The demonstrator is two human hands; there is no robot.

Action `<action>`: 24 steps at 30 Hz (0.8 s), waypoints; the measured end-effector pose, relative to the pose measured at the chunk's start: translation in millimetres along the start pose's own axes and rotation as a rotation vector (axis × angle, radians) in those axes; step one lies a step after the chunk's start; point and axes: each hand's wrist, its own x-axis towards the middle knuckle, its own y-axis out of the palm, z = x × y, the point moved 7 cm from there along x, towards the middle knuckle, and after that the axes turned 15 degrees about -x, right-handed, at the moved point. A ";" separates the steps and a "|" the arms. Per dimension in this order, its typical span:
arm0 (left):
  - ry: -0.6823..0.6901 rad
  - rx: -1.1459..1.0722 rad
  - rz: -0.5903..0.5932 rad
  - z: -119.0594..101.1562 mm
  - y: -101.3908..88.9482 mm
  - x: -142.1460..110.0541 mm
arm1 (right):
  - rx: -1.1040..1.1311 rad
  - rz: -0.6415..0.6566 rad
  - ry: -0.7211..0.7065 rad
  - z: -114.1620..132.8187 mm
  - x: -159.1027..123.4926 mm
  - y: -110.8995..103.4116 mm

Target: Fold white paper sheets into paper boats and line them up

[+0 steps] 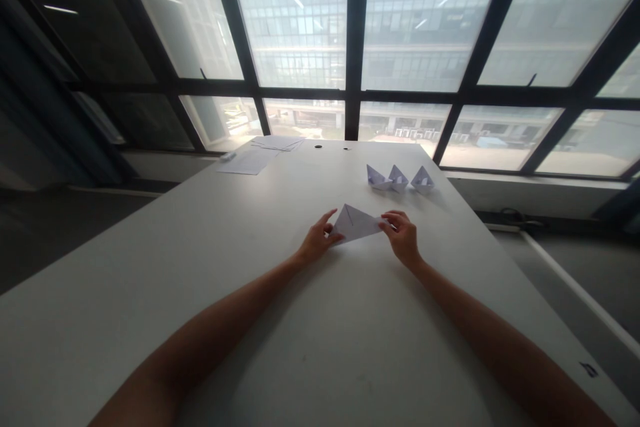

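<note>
A folded white paper triangle [355, 223] lies near the middle of the grey table [250, 280], held between both hands. My left hand [319, 239] pinches its left corner with thumb and fingers. My right hand [401, 235] pinches its right corner, fingers curled. Beyond it, three finished paper boats [399, 179] stand in a row, upright and close together.
Loose sheets of white paper [260, 153] lie at the far left end of the table, near two small round holes [319, 146] in the top. Large windows with dark frames rise behind the table. The table's right edge drops to the floor.
</note>
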 end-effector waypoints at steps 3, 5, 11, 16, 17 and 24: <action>0.052 -0.096 -0.066 -6.6 -5.6 -0.3 | -0.032 0.060 -0.015 1.7 0.6 2.8; 0.087 -0.119 -0.106 -10.0 -8.2 -0.8 | -0.076 0.080 -0.031 2.8 0.6 3.9; 0.120 -0.069 -0.124 -13.7 -8.4 -1.5 | -0.072 0.138 0.006 -4.5 -1.4 10.4; 0.110 -0.070 -0.116 -8.0 -8.5 1.4 | 0.032 0.051 0.099 -16.5 0.2 6.0; 0.105 -0.092 -0.137 -6.0 -10.2 2.1 | 0.047 0.029 0.112 -17.8 0.9 3.9; -0.061 -0.302 -0.123 6.1 -10.1 4.6 | 0.063 -0.018 0.113 -14.3 1.8 -4.2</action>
